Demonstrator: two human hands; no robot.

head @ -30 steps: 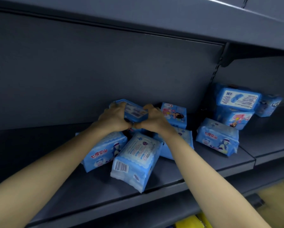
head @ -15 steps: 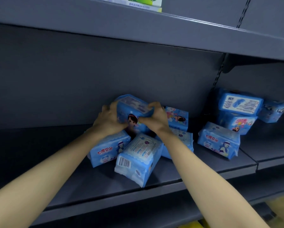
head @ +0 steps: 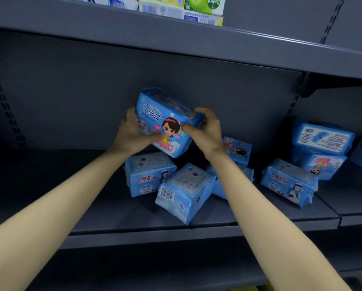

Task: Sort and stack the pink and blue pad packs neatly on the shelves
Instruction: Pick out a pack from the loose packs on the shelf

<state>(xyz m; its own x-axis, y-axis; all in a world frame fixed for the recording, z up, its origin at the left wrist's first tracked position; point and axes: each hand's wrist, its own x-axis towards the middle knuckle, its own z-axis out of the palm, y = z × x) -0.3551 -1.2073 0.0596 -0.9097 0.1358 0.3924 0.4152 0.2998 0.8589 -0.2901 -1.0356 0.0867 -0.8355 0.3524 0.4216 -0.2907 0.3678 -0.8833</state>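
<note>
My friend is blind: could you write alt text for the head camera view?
The left hand and right hand hold a blue pad pack with a cartoon girl above a grey shelf. More blue packs lie jumbled beneath it.

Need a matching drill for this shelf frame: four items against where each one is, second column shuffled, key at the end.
Items
1. cartoon-girl pack
2. barcode pack
3. white-label pack
4. green Dettol box

Places
A. on the upper shelf
B. lying near the front of the middle shelf
C. held above the shelf between left hand and right hand
D. on top of a second pack, far right

Pairs: 1-C, 2-B, 3-D, 4-A
</note>
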